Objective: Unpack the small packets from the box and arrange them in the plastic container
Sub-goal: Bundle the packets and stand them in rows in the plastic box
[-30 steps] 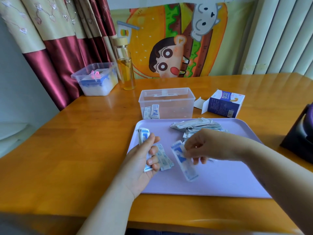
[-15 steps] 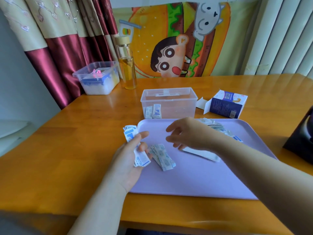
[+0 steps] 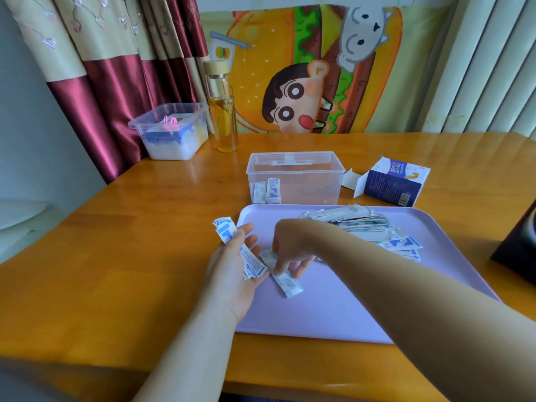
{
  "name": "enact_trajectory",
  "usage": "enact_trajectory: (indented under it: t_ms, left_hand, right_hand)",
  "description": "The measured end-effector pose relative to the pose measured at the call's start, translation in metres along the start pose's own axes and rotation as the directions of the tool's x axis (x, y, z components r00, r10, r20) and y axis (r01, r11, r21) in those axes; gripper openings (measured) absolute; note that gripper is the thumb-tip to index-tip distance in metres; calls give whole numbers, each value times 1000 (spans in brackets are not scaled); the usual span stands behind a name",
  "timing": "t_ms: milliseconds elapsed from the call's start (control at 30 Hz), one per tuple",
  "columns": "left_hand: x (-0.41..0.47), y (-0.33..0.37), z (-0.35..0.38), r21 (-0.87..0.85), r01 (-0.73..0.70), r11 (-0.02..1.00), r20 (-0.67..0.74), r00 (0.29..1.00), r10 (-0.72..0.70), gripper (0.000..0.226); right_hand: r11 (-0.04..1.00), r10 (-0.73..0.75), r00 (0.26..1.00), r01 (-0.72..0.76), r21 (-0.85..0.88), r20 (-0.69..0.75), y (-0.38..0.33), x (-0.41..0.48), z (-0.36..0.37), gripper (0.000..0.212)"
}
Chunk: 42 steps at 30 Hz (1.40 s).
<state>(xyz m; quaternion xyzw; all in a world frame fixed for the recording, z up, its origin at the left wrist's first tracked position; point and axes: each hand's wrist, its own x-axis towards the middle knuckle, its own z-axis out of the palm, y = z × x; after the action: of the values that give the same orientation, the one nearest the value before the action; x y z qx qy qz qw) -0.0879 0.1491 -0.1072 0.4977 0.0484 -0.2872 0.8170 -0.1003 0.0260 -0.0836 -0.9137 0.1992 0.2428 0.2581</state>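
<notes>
**On the lilac tray, both grips at the packets**

Over the tray's near-left corner, the left grip lies palm up, thumb and fingers curled round a bundle of packets that sticks out past the fingertips. Just beside it, the right grip reaches across with fingertips bent down onto two loose packets lying flat on the tray. I cannot tell whether it has clenched on them or only touches. A larger pile sits at the tray's far side. Beyond the tray, on the wooden surface, the clear plastic container has a few packets standing in its left end. The opened box rests to its right.
</notes>
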Motion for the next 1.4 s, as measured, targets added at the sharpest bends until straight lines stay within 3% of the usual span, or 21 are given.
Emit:
enact_trajectory:
  t_ms: [133, 267, 433, 733, 1100, 1267, 1400]
  left_hand:
    - [3, -3, -3, 1, 11, 1000, -19, 1000, -11, 11]
    - [4, -6, -3, 17, 26, 1000, -20, 999, -26, 13]
    - [8, -3, -1, 31, 67, 997, -21, 998, -66, 9]
    - [6, -7, -2, 37, 58, 998, -3, 998, -58, 11]
    - [4, -9, -5, 29, 40, 999, 43, 998, -41, 12]
    - [3, -9, -5, 46, 33, 998, 40, 999, -34, 15]
    - [6, -8, -5, 47, 48, 998, 12, 999, -49, 6]
  right_hand:
    - [985, 5, 1000, -1, 171, -24, 5, 0, 0, 22]
    - [975, 2, 1000, 1, 224, -16, 6, -1, 1, 21]
    - [982, -8, 999, 16, 186, -48, 8, -1, 5, 34]
    - [993, -50, 997, 44, -106, -57, 0, 3, 6, 20]
    - [991, -11, 998, 19, -134, 58, 2, 19, 1, 28]
    - [949, -65, 996, 43, -313, -60, -3, 6, -2, 31]
    - [962, -76, 994, 52, -267, -83, 0, -3, -2, 33]
